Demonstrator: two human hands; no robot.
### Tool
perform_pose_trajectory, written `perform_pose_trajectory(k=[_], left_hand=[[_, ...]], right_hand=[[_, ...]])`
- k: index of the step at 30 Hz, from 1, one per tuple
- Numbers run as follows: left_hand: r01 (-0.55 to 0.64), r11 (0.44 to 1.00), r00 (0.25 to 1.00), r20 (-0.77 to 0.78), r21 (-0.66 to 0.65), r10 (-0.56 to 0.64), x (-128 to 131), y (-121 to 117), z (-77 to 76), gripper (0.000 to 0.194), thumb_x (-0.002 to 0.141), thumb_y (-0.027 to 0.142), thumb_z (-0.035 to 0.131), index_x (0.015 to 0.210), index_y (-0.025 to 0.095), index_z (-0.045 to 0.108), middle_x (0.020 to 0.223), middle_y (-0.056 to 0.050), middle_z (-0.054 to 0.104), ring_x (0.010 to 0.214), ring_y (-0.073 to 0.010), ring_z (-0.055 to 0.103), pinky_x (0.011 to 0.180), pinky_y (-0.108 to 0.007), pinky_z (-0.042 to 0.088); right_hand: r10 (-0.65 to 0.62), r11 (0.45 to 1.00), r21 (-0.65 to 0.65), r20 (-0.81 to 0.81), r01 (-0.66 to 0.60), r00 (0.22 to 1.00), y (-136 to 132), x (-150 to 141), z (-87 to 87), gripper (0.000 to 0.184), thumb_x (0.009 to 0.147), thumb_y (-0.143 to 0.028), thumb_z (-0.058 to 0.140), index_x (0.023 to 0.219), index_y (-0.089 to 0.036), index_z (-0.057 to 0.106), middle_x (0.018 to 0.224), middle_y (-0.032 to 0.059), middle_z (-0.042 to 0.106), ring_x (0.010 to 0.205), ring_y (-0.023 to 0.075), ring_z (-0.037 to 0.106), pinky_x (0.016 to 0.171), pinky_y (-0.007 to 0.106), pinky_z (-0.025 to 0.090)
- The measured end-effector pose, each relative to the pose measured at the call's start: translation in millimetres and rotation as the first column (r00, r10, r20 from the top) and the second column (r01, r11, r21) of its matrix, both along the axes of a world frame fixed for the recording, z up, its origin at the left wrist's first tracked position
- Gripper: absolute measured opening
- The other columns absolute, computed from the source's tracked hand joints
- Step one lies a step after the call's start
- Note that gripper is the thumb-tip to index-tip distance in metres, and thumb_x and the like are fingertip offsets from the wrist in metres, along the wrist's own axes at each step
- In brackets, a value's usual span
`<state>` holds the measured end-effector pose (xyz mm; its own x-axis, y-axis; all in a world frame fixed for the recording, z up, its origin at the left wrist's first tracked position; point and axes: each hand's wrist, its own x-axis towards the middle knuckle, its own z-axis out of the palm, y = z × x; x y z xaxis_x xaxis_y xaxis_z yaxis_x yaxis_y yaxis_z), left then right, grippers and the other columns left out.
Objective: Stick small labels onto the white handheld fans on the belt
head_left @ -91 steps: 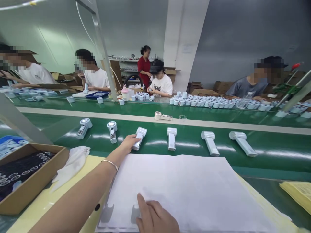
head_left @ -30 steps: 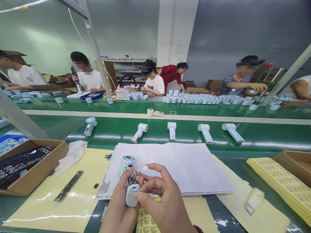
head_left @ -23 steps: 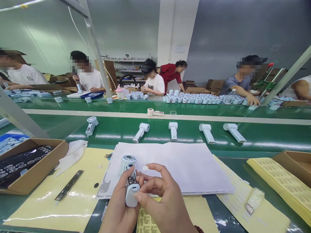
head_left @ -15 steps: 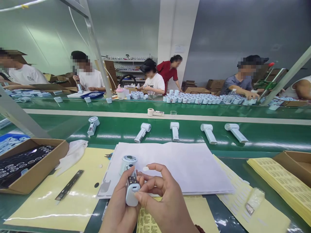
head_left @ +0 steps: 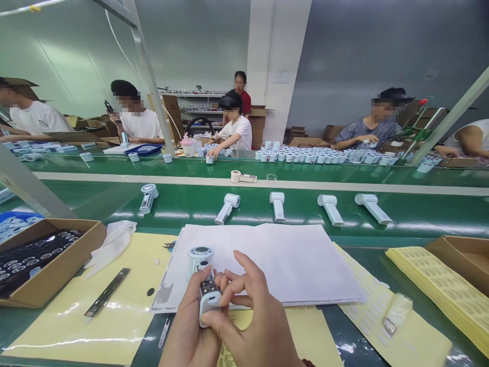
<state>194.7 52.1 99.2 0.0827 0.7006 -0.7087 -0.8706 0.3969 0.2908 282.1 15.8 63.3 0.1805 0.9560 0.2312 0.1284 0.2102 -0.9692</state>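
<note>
I hold a small white handheld device (head_left: 205, 285) with a round head and an exposed dark circuit strip along its handle, low in the middle of the view. My left hand (head_left: 189, 331) wraps the handle from below. My right hand (head_left: 248, 321) is curled against the handle's right side, thumb under its end and fingertips pressed near the circuit strip. Both hands hover over the near edge of a stack of white paper sheets (head_left: 282, 260). A yellow label sheet (head_left: 305, 336) lies under my right hand.
Several finished devices (head_left: 227, 207) lie in a row on the green conveyor belt (head_left: 420, 214). A cardboard box of ring parts (head_left: 42, 260), a white cloth (head_left: 112, 243) and a metal ruler (head_left: 107, 292) sit left. Yellow label sheets (head_left: 439, 280) lie right. Other people work across the belt.
Three seconds ago my left hand reached to a device on the belt; now both hands hold one near me. In the last second my right fingers closed onto the handle. Belt devices drifted right.
</note>
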Motion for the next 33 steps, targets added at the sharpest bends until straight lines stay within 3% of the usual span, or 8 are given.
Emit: perform_pose_trajectory(k=[4, 8, 12, 15, 19, 23, 28, 33], left_hand=[[0.038, 0.997, 0.993, 0.113, -0.072, -0.029, -0.3, -4.3, 6.4, 0.014, 0.095, 0.012, 0.047, 0.093, 0.007, 0.060, 0.076, -0.006, 0.060, 0.052, -0.0074, 0.062, 0.049, -0.012, 0.055], [0.149, 0.989, 0.989, -0.017, -0.007, -0.149, -10.5, -6.5, -9.0, 0.012, 0.088, 0.005, 0.053, 0.091, 0.006, 0.064, 0.074, -0.006, 0.062, 0.053, -0.0089, 0.061, 0.050, -0.017, 0.057], [0.391, 0.903, 0.855, -0.433, 0.180, -0.284, -23.3, -14.3, -36.4, 0.019, 0.068, 0.006, 0.073, 0.086, 0.009, 0.071, 0.079, -0.008, 0.068, 0.071, -0.0191, 0.068, 0.076, -0.033, 0.063], [0.567, 0.792, 0.721, -0.602, 0.227, -0.344, -29.2, -21.2, -54.4, 0.021, 0.061, 0.020, 0.079, 0.080, 0.014, 0.072, 0.082, -0.008, 0.072, 0.089, -0.0277, 0.069, 0.090, -0.039, 0.056], [0.648, 0.734, 0.605, -0.723, 0.202, -0.335, -31.3, -27.6, -72.9, 0.029, 0.057, 0.026, 0.079, 0.084, 0.018, 0.073, 0.091, -0.010, 0.075, 0.100, -0.0334, 0.067, 0.094, -0.041, 0.051], [0.661, 0.725, 0.549, -0.785, 0.196, -0.288, -30.4, -30.6, -81.5, 0.032, 0.057, 0.024, 0.080, 0.088, 0.021, 0.073, 0.088, -0.008, 0.075, 0.093, -0.0325, 0.068, 0.089, -0.040, 0.051], [0.608, 0.773, 0.634, -0.697, 0.182, -0.334, -28.9, -28.6, -74.8, 0.032, 0.058, 0.021, 0.078, 0.090, 0.019, 0.075, 0.093, -0.010, 0.076, 0.103, -0.0321, 0.068, 0.095, -0.037, 0.049], [0.591, 0.794, 0.677, -0.622, 0.143, -0.392, -26.9, -22.6, -54.2, 0.035, 0.059, 0.034, 0.088, 0.087, 0.016, 0.075, 0.074, -0.008, 0.073, 0.072, -0.0210, 0.067, 0.070, -0.027, 0.054]], right_hand=[[-0.014, 0.995, -0.097, -0.098, 0.005, 0.995, 2.7, 8.2, -6.6, 0.098, 0.060, -0.028, 0.089, 0.144, -0.034, 0.038, 0.122, 0.0055, 0.054, 0.110, 0.0279, 0.065, 0.070, 0.029, 0.062], [0.024, 0.989, -0.132, -0.288, -0.065, 0.957, -3.2, 32.9, -21.6, 0.054, 0.091, -0.047, 0.064, 0.138, -0.031, 0.043, 0.123, 0.0072, 0.051, 0.111, 0.0258, 0.065, 0.075, 0.032, 0.060], [0.048, 0.977, -0.206, -0.064, -0.060, 0.997, -21.5, 51.5, -52.5, 0.019, 0.093, -0.040, 0.062, 0.101, -0.023, 0.065, 0.121, 0.0079, 0.058, 0.101, 0.0215, 0.064, 0.073, 0.026, 0.054], [0.079, 0.964, -0.259, 0.033, -0.068, 0.996, -32.9, 47.1, -72.8, 0.014, 0.088, -0.030, 0.063, 0.080, -0.020, 0.067, 0.106, 0.0077, 0.062, 0.088, 0.0195, 0.064, 0.062, 0.023, 0.051], [0.051, 0.985, -0.172, 0.267, -0.005, 0.962, -36.9, 31.4, -88.3, 0.010, 0.086, -0.017, 0.057, 0.078, -0.020, 0.064, 0.094, 0.0051, 0.061, 0.077, 0.0172, 0.064, 0.058, 0.022, 0.050], [-0.035, 0.998, -0.030, 0.556, 0.062, 0.830, -36.0, 27.0, -94.8, 0.016, 0.087, -0.012, 0.049, 0.082, -0.021, 0.061, 0.090, 0.0037, 0.061, 0.075, 0.0185, 0.063, 0.065, 0.027, 0.049], [0.126, 0.977, -0.180, 0.070, -0.112, 0.990, -35.3, 39.7, -87.8, 0.014, 0.088, -0.026, 0.060, 0.076, -0.020, 0.059, 0.082, 0.0023, 0.062, 0.074, 0.0170, 0.061, 0.066, 0.026, 0.048], [0.197, 0.945, -0.204, -0.273, -0.257, 0.942, -29.8, 44.6, -51.0, 0.028, 0.090, -0.047, 0.064, 0.084, -0.020, 0.061, 0.086, 0.0030, 0.061, 0.073, 0.0159, 0.057, 0.061, 0.024, 0.045]])
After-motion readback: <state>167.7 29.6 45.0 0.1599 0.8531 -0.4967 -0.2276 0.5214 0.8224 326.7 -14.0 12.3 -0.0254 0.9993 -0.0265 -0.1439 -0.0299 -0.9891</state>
